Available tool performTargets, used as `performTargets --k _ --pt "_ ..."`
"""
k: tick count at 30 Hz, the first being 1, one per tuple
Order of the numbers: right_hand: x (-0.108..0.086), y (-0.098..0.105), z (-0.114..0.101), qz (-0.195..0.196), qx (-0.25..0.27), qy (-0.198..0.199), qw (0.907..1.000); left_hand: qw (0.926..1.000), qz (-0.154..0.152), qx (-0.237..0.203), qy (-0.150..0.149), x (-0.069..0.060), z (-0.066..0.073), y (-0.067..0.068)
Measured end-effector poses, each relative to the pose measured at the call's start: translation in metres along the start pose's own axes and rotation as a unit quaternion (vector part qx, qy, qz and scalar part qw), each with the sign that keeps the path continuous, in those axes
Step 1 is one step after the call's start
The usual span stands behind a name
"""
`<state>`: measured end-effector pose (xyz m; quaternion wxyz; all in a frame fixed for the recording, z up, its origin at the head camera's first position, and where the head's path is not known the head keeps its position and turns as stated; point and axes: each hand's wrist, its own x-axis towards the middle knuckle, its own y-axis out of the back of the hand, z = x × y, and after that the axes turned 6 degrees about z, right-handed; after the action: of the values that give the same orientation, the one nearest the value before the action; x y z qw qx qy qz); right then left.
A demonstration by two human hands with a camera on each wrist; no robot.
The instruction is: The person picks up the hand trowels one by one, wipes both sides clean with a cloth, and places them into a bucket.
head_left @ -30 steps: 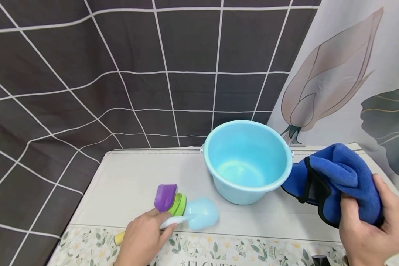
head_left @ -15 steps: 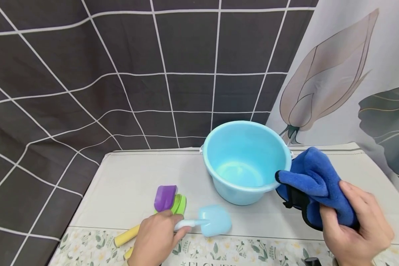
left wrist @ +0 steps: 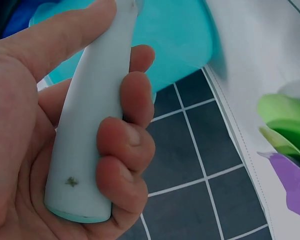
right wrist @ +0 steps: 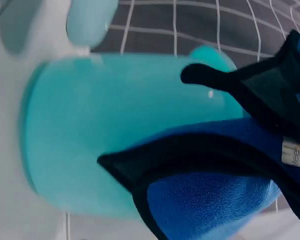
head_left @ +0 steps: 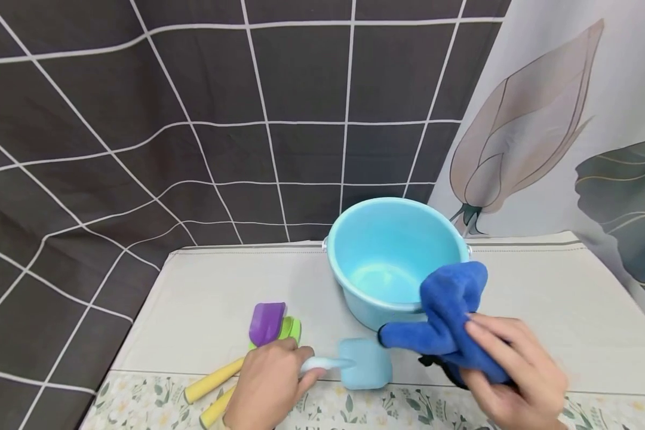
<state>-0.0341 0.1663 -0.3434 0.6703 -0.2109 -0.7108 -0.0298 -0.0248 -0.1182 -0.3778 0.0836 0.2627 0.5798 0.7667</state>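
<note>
My left hand (head_left: 270, 385) grips the pale handle (left wrist: 90, 110) of a light blue shovel (head_left: 366, 364), fingers curled round it in the left wrist view; its blade points right, in front of the bucket. My right hand (head_left: 516, 370) pinches a bunched blue cloth (head_left: 451, 325) with black edging, which overlaps the front right of the light blue bucket (head_left: 373, 304) in the head view. In the right wrist view the cloth (right wrist: 205, 200) hangs open-edged before the bucket (right wrist: 90, 135); the right hand is out of that frame.
Left of the bucket lie a purple scoop (head_left: 267, 322) and a green one (head_left: 290, 328), beside two yellow handles (head_left: 212, 382). The white table cover (head_left: 220, 286) meets a dark gridded curtain (head_left: 306, 71) behind and a flowered curtain (head_left: 537, 119) at right.
My right hand has carried the cloth left, from beside the bucket to its front right. My left hand has moved right with the shovel, uncovering more of the yellow handles.
</note>
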Motion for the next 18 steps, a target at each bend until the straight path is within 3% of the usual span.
performTargets --k 7,18 --pt "-0.005 -0.011 -0.014 -0.126 0.043 -0.017 0.9909 0.9995 0.007 0.017 -0.024 0.006 0.005 -0.002" --pt "-0.023 -0.012 -0.017 -0.23 0.102 0.009 0.9678 0.9995 -0.003 0.03 -0.013 0.011 0.008 -0.005"
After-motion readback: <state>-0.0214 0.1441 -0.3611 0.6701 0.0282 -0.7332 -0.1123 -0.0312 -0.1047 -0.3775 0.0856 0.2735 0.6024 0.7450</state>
